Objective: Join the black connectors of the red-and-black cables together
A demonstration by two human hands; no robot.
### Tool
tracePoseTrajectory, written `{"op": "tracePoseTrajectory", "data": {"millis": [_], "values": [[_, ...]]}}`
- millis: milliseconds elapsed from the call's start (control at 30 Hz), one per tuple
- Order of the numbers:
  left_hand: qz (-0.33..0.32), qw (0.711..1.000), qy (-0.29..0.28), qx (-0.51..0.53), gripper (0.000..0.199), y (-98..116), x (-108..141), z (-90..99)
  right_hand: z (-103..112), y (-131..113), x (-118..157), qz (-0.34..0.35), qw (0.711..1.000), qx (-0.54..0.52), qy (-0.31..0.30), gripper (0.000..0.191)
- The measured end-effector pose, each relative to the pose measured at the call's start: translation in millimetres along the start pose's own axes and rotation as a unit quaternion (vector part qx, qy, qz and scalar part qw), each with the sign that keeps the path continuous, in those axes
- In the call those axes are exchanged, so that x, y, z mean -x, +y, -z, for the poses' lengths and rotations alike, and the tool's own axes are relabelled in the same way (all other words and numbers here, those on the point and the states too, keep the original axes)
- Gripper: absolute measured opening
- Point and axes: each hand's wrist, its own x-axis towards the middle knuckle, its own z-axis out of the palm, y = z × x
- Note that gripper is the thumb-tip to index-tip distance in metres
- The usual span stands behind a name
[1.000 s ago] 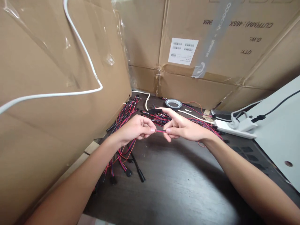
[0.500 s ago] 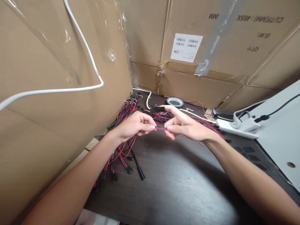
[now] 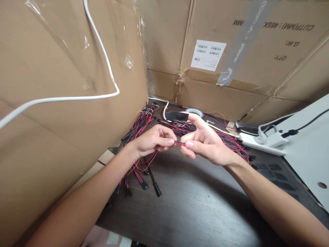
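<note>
Both hands are in view over a dark tabletop (image 3: 195, 212), and they are close together without touching. The left hand (image 3: 154, 141) is closed, its fingers curled and gripping one end of a short red-and-black wire (image 3: 179, 143). The right hand (image 3: 205, 142) grips the same wire between thumb and fingers, with the index finger raised. The wire spans the narrow gap between the hands, above the tabletop; its exact ends are hidden by the fingers. Behind the hands lies a bundle of red-and-black wires (image 3: 185, 129), running rightward past the right wrist. A black strip (image 3: 177, 116) lies at its far side, just beyond the right index finger. A second bundle (image 3: 141, 125) lies along the left carton wall and trails under the left wrist, ending in black connectors (image 3: 156, 189). A tape roll (image 3: 194, 112) sits behind the right hand, partly hidden. To the right are a white power strip (image 3: 254, 142) and a plugged-in charger (image 3: 275, 139). Cardboard cartons (image 3: 218, 92) stand behind and to the left, with a white cable (image 3: 64, 99) across the left one.
</note>
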Motion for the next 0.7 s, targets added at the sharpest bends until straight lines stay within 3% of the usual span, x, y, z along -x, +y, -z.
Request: {"op": "tracePoseTrajectory", "data": {"millis": [267, 700], "values": [[0.002, 0.999, 0.048, 0.012, 0.010, 5, -1, 7.3, 25, 11, -2, -0.047, 0.996, 0.078, 0.007, 0.051], [0.034, 0.992, 0.118, -0.002, 0.009, 4, -4, -0.8, 32, 16, -2, -0.084, 0.990, 0.116, 0.008, 0.054]]}}
